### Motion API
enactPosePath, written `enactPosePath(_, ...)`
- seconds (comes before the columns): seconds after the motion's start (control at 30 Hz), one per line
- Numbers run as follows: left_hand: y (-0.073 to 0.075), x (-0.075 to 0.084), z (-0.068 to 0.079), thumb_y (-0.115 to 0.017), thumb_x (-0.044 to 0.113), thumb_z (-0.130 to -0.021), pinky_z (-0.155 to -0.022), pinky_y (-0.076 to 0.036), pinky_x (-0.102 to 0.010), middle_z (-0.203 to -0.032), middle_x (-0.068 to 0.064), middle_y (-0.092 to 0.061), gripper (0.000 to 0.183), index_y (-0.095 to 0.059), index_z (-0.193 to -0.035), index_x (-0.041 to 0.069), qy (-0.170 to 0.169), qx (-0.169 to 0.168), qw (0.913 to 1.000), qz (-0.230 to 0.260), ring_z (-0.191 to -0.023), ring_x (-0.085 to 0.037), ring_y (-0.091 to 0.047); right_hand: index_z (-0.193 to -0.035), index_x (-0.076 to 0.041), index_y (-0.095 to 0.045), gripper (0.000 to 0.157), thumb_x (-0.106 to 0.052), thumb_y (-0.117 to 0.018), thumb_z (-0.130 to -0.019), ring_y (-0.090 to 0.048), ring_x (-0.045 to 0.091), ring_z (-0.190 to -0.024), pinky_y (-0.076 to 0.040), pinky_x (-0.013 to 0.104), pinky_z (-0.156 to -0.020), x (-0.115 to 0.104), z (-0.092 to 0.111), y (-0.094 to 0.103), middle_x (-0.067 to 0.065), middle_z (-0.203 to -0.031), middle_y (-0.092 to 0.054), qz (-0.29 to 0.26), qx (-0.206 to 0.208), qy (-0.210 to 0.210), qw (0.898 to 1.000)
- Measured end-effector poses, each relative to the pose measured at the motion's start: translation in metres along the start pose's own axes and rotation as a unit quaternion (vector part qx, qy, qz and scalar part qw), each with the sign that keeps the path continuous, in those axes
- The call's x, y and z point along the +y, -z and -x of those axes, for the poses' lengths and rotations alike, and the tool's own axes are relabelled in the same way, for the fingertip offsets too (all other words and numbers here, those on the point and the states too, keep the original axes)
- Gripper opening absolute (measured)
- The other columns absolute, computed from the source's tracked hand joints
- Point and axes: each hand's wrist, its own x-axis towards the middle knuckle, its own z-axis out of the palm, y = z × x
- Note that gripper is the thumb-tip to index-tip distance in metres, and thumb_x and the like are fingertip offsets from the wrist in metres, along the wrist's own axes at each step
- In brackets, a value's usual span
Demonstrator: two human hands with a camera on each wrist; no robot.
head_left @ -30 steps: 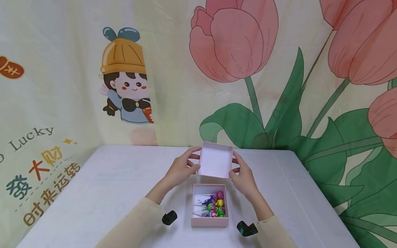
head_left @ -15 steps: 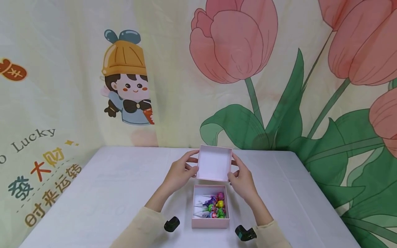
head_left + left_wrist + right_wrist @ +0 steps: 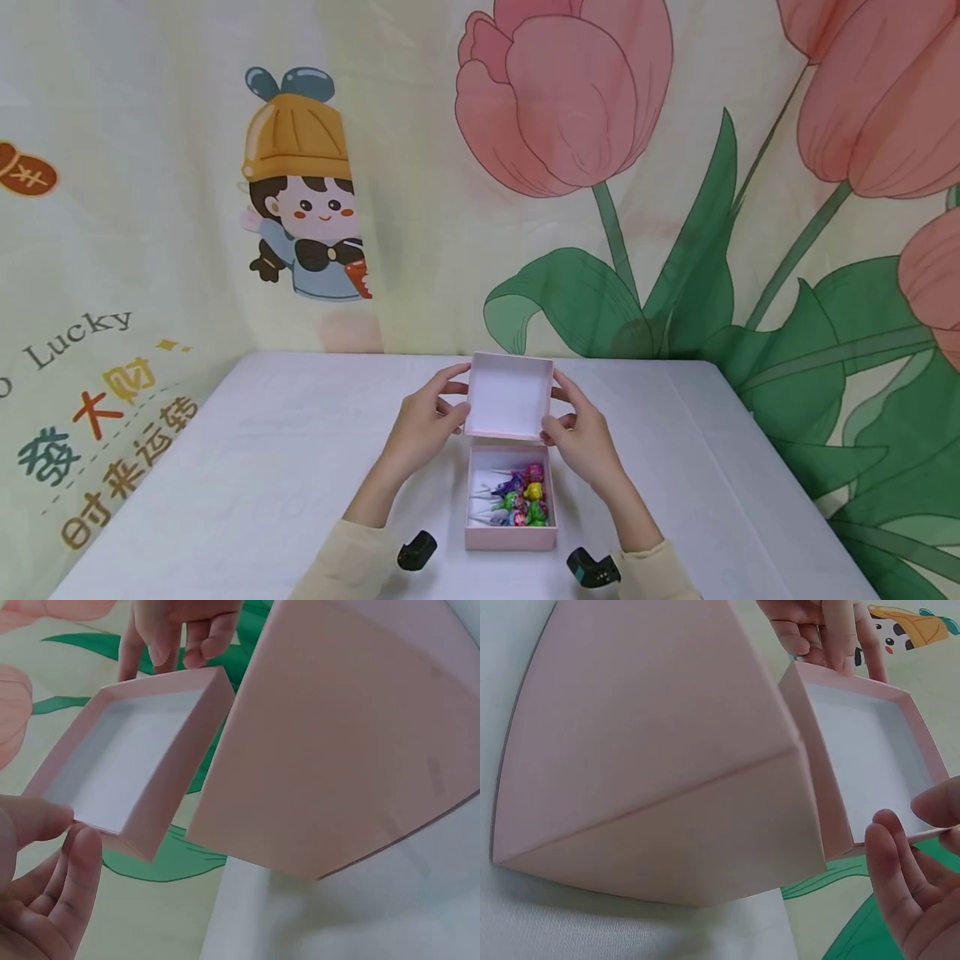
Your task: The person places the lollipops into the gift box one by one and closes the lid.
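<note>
A pink box lid (image 3: pixel 510 396) with a white inside is held up, tilted, its hollow side facing me. My left hand (image 3: pixel 422 421) pinches its left edge between thumb and fingers; my right hand (image 3: pixel 583 433) grips the right edge the same way. Just in front of the lid, a pink box (image 3: pixel 512 540) stands on the table with its top uncovered. Several wrapped lollipops (image 3: pixel 525 500) lie inside it, sticks pointing left. Both wrist views show the box's outer walls up close and the lid (image 3: pixel 127 757) beyond, with fingers on opposite sides.
A white cloth covers the table (image 3: pixel 300 450). Behind it hangs a curtain (image 3: pixel 420 208) printed with tulips and a cartoon figure. Black wrist cameras (image 3: pixel 417 551) sit at both cuffs, on either side of the box.
Both hands have moved the lid slightly to the left and a little lower, closer to the box's back edge. The box and lollipops stay in place.
</note>
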Motion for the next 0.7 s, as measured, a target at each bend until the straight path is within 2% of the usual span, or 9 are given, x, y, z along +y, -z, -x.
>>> enactPosePath(0.1,0.001,0.003,0.002,-0.071,0.012,-0.101,-0.07,-0.064,-0.044,-0.125,-0.008,-0.073,0.056,-0.056,-0.152,0.029,0.003,0.002,1.0,0.009,-0.071,-0.017,-0.07,-0.165,-0.027,-0.039,0.075,-0.003,-0.068,-0.099,-0.07,0.02,-0.077,-0.063,0.03,-0.073,-0.002,0.001,0.001,0.017,-0.15,-0.058,-0.008,-0.005,0.002,1.0)
enactPosePath(0.33,0.003,0.002,0.005,-0.07,0.008,-0.101,-0.067,-0.064,-0.032,-0.127,-0.013,-0.069,0.058,-0.053,-0.153,0.029,0.025,-0.01,0.9983,0.052,-0.07,-0.019,-0.073,-0.163,-0.029,-0.041,0.074,-0.003,-0.069,-0.1,-0.074,0.025,-0.082,-0.064,0.033,-0.078,-0.003,0.002,0.003,0.018,-0.151,-0.057,-0.028,-0.019,0.0,0.999)
enactPosePath(0.53,0.005,0.001,0.005,-0.07,0.008,-0.102,-0.07,-0.065,-0.039,-0.126,-0.014,-0.068,0.059,-0.052,-0.154,0.031,0.022,-0.029,0.9969,0.07,-0.072,-0.021,-0.075,-0.162,-0.029,-0.043,0.069,-0.007,-0.068,-0.102,-0.076,0.024,-0.086,-0.064,0.035,-0.082,-0.003,0.003,0.009,0.015,-0.149,-0.058,-0.042,-0.025,-0.017,0.999)
enactPosePath(0.63,0.006,0.003,0.005,-0.07,0.008,-0.102,-0.07,-0.065,-0.039,-0.126,-0.015,-0.067,0.059,-0.052,-0.154,0.03,0.019,-0.034,0.9968,0.07,-0.073,-0.021,-0.075,-0.161,-0.027,-0.044,0.065,-0.009,-0.067,-0.104,-0.077,0.025,-0.089,-0.064,0.037,-0.085,-0.005,0.003,0.011,0.015,-0.148,-0.059,-0.056,-0.03,-0.017,0.998)
enactPosePath(0.7,0.006,0.004,0.005,-0.069,0.009,-0.103,-0.069,-0.064,-0.036,-0.126,-0.015,-0.067,0.057,-0.052,-0.154,0.029,0.017,-0.032,0.997,0.069,-0.072,-0.021,-0.076,-0.161,-0.026,-0.043,0.063,-0.011,-0.066,-0.105,-0.078,0.026,-0.091,-0.063,0.037,-0.086,-0.005,0.002,0.012,0.016,-0.149,-0.058,-0.062,-0.034,-0.016,0.997)
